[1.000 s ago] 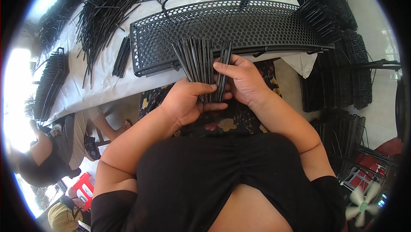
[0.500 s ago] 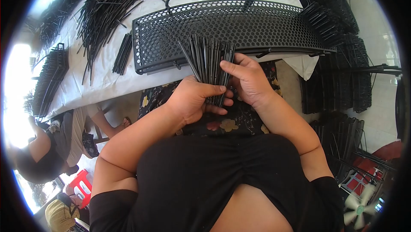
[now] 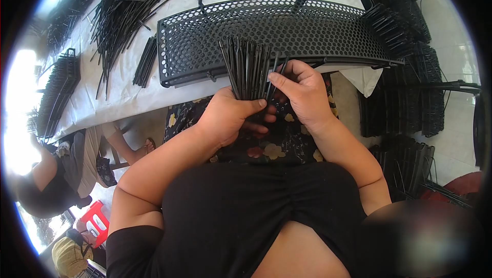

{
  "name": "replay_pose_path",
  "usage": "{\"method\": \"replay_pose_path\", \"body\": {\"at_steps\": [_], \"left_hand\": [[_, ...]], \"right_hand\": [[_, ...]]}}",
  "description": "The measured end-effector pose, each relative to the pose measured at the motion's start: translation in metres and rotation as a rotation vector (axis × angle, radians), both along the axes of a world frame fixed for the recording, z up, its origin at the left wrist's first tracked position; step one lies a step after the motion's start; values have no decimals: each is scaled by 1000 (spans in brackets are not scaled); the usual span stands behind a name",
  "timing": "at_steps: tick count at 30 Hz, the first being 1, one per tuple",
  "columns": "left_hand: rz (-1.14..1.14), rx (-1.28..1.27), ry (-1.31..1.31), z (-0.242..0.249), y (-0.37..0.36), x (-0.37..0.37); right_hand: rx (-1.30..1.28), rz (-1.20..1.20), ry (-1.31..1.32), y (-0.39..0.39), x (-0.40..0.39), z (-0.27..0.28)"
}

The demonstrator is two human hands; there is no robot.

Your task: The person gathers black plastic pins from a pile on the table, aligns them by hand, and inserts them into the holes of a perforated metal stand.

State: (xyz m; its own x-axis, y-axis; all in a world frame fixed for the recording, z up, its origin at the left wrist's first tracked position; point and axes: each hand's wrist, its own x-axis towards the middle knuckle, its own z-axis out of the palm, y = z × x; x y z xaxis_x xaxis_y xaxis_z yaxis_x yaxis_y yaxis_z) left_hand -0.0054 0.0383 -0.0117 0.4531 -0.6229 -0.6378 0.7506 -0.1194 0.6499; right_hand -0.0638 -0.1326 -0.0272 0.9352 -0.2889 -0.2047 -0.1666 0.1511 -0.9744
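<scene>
My left hand (image 3: 228,116) is wrapped around a fanned bundle of thin black rods (image 3: 245,68), thumb across the front and fingers behind. The rods stand up out of the fist, their upper ends spread apart. Just to the right, my right hand (image 3: 306,92) pinches a couple of black rods (image 3: 277,70) between thumb and forefinger, slightly apart from the bundle. Directly behind both hands is a curved black mesh panel (image 3: 246,29) with round holes, and the rod tips overlap its lower part.
A white-covered table (image 3: 115,91) bears a large heap of loose black rods (image 3: 120,16) and a small neat bundle (image 3: 145,63). More black racks (image 3: 402,88) are stacked on the right. At left a seated person (image 3: 61,170) is near a red stool (image 3: 96,221).
My right hand has moved slightly right, drawing a couple of rods away from the bundle. The bundle in my left hand has shifted a little left.
</scene>
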Motion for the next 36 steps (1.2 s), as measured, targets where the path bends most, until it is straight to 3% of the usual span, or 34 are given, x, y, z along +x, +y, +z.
{"method": "replay_pose_path", "body": {"at_steps": [6,13,15,17,19,22,25,26,28,31,33,36], "left_hand": [[-8,-29,74,-1,-1,2],[144,-64,114,-1,2,6],[151,-69,107,-3,1,5],[181,-149,99,-11,1,5],[193,-140,113,-5,2,4],[239,-180,139,-5,5,6],[294,-110,68,-1,10,12],[293,-108,71,2,9,10],[160,-52,15,11,6,5],[40,-69,117,10,2,3],[-6,-71,210,1,2,6],[70,-108,135,3,0,0]], "right_hand": [[-166,52,-60,5,-2,2],[47,-73,-194,7,-11,26],[-242,-45,-273,13,-18,34],[-901,135,-818,11,-21,41],[-932,287,-1099,13,-23,47],[-767,205,-1102,7,-30,55],[-731,185,-784,-7,-33,70],[-299,40,-455,3,-32,58],[177,-46,-108,3,-10,40],[187,-2,-91,9,4,-5],[262,24,8,12,3,-7],[417,87,96,12,0,2]]}}
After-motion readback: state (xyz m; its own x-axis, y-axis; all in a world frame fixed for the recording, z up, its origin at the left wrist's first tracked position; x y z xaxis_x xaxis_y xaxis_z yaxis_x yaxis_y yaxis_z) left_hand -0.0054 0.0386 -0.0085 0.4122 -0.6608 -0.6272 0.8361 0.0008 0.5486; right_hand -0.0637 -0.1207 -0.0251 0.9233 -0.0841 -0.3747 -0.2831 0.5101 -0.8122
